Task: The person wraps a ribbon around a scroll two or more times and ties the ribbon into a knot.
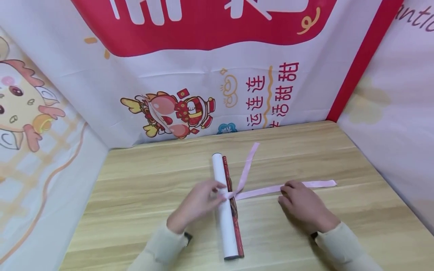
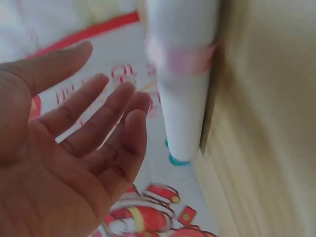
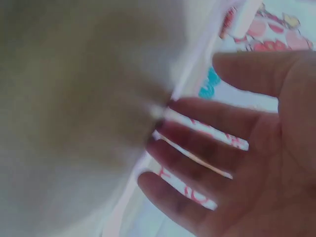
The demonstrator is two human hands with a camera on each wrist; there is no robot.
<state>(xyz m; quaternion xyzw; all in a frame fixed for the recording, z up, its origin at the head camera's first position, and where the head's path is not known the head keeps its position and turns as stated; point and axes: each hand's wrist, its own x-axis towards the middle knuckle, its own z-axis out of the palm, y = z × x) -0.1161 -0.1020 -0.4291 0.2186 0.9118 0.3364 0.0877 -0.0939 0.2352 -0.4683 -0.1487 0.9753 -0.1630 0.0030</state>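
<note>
A long white roll lies lengthwise on the table, with a thin red-and-brown patterned strip along its right side. Around its middle passes a pink ribbon; one ribbon tail slants away toward the back and the other stretches right. My left hand hovers at the roll's left side, near the ribbon. In the left wrist view, its loosely bent fingers are apart from the roll. On the right ribbon tail, my right hand rests its fingertips; the right wrist view shows its fingers extended and relaxed.
The wood-grain table reaches back to a white cloth printed with red lettering and cartoon figures. More printed cloth hangs along the left side, and a pale cloth along the right.
</note>
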